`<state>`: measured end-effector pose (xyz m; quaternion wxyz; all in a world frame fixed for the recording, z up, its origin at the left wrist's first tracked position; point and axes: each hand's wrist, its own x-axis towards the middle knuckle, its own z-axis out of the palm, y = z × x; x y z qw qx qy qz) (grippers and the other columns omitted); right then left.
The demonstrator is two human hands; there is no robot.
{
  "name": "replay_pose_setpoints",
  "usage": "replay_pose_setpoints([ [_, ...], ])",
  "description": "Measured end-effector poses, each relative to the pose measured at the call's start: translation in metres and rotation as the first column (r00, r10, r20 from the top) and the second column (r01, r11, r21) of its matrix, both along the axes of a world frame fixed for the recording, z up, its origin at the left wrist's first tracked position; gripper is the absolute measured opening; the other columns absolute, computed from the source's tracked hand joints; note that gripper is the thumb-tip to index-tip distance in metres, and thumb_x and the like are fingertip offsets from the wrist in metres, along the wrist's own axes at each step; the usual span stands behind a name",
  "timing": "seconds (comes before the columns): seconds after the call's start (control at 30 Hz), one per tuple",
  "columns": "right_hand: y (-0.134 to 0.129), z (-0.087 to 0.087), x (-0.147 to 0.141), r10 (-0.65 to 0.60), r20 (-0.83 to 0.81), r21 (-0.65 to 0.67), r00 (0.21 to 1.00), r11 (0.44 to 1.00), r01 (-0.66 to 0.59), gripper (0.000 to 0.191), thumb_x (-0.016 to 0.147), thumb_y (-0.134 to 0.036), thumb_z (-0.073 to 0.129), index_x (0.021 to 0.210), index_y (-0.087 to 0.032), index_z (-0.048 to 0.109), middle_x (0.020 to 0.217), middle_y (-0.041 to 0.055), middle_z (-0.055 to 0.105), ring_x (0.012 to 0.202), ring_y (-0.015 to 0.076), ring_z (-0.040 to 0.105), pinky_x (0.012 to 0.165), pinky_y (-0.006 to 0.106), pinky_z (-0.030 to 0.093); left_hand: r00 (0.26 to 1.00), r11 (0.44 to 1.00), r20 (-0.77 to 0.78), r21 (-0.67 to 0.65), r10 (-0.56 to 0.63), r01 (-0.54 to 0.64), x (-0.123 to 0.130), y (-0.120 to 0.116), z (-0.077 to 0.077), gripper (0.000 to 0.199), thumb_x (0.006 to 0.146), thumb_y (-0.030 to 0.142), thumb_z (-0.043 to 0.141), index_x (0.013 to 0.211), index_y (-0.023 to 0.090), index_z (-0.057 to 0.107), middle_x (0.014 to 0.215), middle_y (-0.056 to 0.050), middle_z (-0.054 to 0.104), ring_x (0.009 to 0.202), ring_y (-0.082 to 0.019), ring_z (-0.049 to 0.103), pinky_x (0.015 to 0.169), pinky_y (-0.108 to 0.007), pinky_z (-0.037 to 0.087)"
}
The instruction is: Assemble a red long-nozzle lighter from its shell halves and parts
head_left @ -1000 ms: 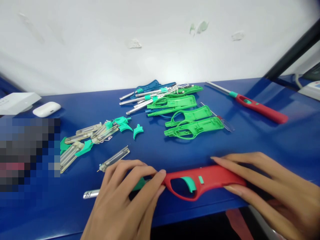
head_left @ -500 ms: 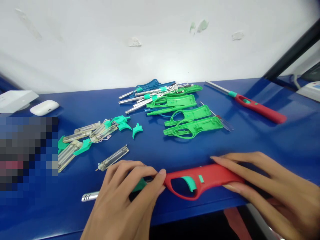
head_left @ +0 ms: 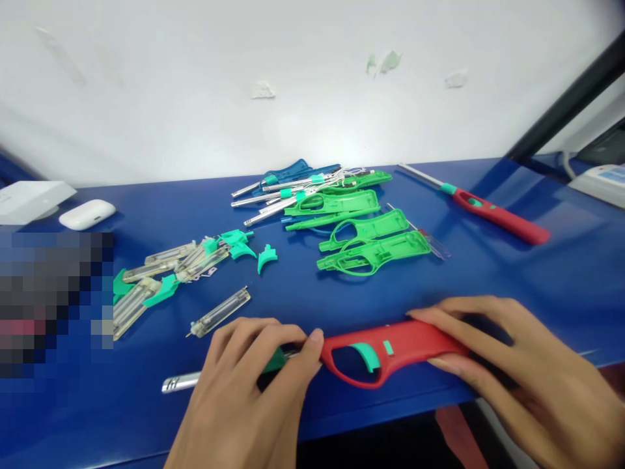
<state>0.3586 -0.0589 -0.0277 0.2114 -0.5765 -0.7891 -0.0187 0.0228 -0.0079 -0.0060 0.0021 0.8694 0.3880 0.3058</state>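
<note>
A red stick lighter [head_left: 410, 342] with a teal trigger and a small teal switch lies lengthwise between my hands near the table's front edge. My left hand [head_left: 254, 384] is closed round its front end, thumb and fingertips pinched where the red body starts. Beyond that hand pokes a silver metal tube [head_left: 180, 383], with a dark green collar partly hidden behind my fingers. My right hand [head_left: 508, 365] grips the rear of the red handle between thumb and fingers. Close to my left knuckles lies a clear fuel tank [head_left: 222, 311].
Behind are green casing halves [head_left: 375, 254] and metal tubes with wires [head_left: 273, 212]. Several clear tanks [head_left: 156, 270] and teal triggers [head_left: 266, 258] lie at left, by a white earbud case [head_left: 86, 214]. Another red lighter [head_left: 502, 215] rests at right. A white wall [head_left: 312, 124] bounds the table.
The camera view has shifted slightly. Both hands keep the same grip on the red lighter, which looks otherwise unchanged.
</note>
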Motion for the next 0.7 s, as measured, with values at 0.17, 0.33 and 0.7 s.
replay_pose_setpoints([
  [0.17,-0.005,-0.003,0.003,-0.006,-0.083,-0.045,0.997,0.999,0.003,0.039,0.117,-0.048,0.055,0.155,-0.042,0.061,0.154,-0.0011,0.067,0.139,0.0231,0.068,0.114,0.039,0.064,0.998,0.997,0.056,0.063,0.033,-0.036,0.009,-0.002,-0.002,0.037,0.105,0.002,0.058,0.119,0.027,0.081,0.108,0.002,0.081,0.100,-0.019,0.074,0.099,-0.037,0.055],
  [0.33,-0.008,-0.001,0.000,-0.027,-0.195,-0.042,0.981,0.999,0.019,0.035,0.111,-0.051,0.067,0.143,-0.037,0.066,0.133,-0.0018,0.078,0.111,0.0193,0.081,0.099,0.025,0.070,0.998,0.997,0.061,0.070,0.014,-0.018,0.004,-0.002,-0.001,0.042,0.104,-0.001,0.057,0.126,0.029,0.077,0.116,0.001,0.079,0.110,-0.020,0.068,0.109,-0.037,0.047],
  [0.7,0.000,0.005,-0.019,-0.158,-0.531,-0.166,0.832,0.983,0.080,0.025,0.101,-0.048,0.081,0.120,-0.032,0.086,0.102,0.0044,0.077,0.088,0.0229,0.077,0.075,0.028,0.067,1.000,0.939,0.008,0.344,-0.012,0.009,-0.002,0.012,0.008,0.075,0.088,-0.012,0.071,0.152,0.028,0.072,0.148,-0.005,0.071,0.147,-0.030,0.060,0.131,-0.044,0.042],
])
